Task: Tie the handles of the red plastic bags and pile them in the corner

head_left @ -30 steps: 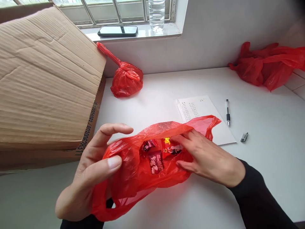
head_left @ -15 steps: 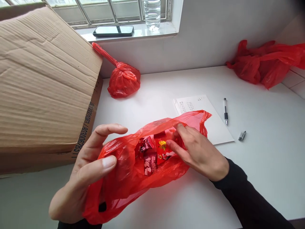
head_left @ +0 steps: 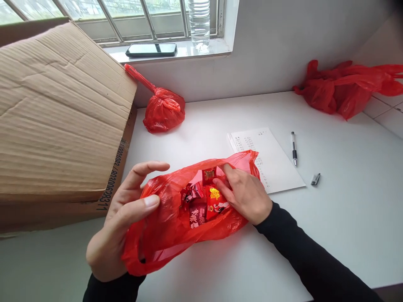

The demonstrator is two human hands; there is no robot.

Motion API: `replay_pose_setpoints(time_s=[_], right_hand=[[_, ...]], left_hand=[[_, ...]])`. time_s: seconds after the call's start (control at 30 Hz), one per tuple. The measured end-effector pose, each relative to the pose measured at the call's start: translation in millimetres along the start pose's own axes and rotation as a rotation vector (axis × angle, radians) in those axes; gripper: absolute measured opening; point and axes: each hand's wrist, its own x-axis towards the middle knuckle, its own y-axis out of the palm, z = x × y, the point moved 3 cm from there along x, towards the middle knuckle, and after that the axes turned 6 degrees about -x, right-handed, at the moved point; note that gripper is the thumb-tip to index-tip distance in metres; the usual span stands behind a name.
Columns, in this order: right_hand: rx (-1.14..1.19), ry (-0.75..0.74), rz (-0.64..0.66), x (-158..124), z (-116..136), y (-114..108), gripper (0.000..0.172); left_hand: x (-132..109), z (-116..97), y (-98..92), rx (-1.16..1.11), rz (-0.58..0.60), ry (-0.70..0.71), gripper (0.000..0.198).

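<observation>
A thin red plastic bag (head_left: 170,226) lies open over the white table, with several small wrapped sweets inside. Among them are a bright red packet (head_left: 215,203) with gold print, a dark pink packet (head_left: 197,214) and a small dark red one (head_left: 209,175). My left hand (head_left: 126,222) is at the bag's left end, a handle loop around it, thumb and index finger spread wide; its other fingers are partly hidden. Reaching into the bag's right side, my right hand (head_left: 245,191) has its thumb stretched out beside the packets, apart from the index finger. Its remaining fingertips are hidden.
A large cardboard box (head_left: 63,113) stands at left. Behind are a knotted red bag (head_left: 165,113), a phone (head_left: 151,50) and a water bottle (head_left: 199,25) on the sill. Paper with handwriting (head_left: 280,172), a pen (head_left: 294,149), its cap (head_left: 315,179) and another red bag (head_left: 340,92) lie at right.
My right hand has moved left and slightly down inside the bag, and the small dark red packet shows more. The bag's right end has shifted left. My left hand stays spread.
</observation>
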Motion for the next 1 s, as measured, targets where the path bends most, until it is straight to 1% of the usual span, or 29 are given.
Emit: replay_pose_setpoints(time_s=[0.1,0.2,0.27,0.33,0.4,0.5,0.57,0.63,0.7,0.8,0.93,1.0], right_hand=[[-0.002,0.073,-0.013,3.3,2.3,2.1,0.030],[-0.037,0.188,-0.010,5.9,4.9,4.5,0.048],[-0.065,0.207,-0.003,7.2,6.5,7.9,0.052],[-0.058,0.183,-0.043,8.1,6.7,10.6,0.047],[0.028,0.122,-0.112,8.3,6.0,10.8,0.034],[0.292,0.023,-0.183,6.7,4.4,3.9,0.012],[0.496,0.011,-0.183,5.0,2.7,-5.0,0.011],[0.680,0.039,-0.115,3.4,0.7,-13.4,0.015],[0.858,0.080,0.002,2.0,-1.2,-18.5,0.021],[1.041,0.118,0.133,0.2,-4.1,-20.3,0.024],[1.115,0.163,0.224,-1.4,-7.4,-16.4,0.027],[1.094,0.163,0.229,-1.6,-8.4,-15.6,0.027]], left_hand=[[1.3,2.0,3.0,0.115,-0.012,0.077,0.035],[4.2,5.1,1.8,0.123,-0.008,0.061,0.035],[5.6,6.2,0.2,0.122,-0.008,0.054,0.035],[6.3,6.8,-1.2,0.112,-0.017,0.059,0.035],[6.4,7.5,-1.7,0.087,-0.021,0.075,0.035],[6.3,8.6,-1.3,0.043,-0.018,0.099,0.036],[6.4,9.1,-1.1,0.029,-0.025,0.111,0.036],[6.6,9.1,-1.4,0.022,-0.040,0.126,0.035],[6.9,8.7,-1.9,0.017,-0.050,0.148,0.034],[7.8,7.6,-3.1,0.022,-0.047,0.173,0.033],[8.4,7.2,-3.1,0.049,-0.031,0.171,0.035],[7.8,7.1,-1.2,0.042,-0.042,0.199,0.035]])
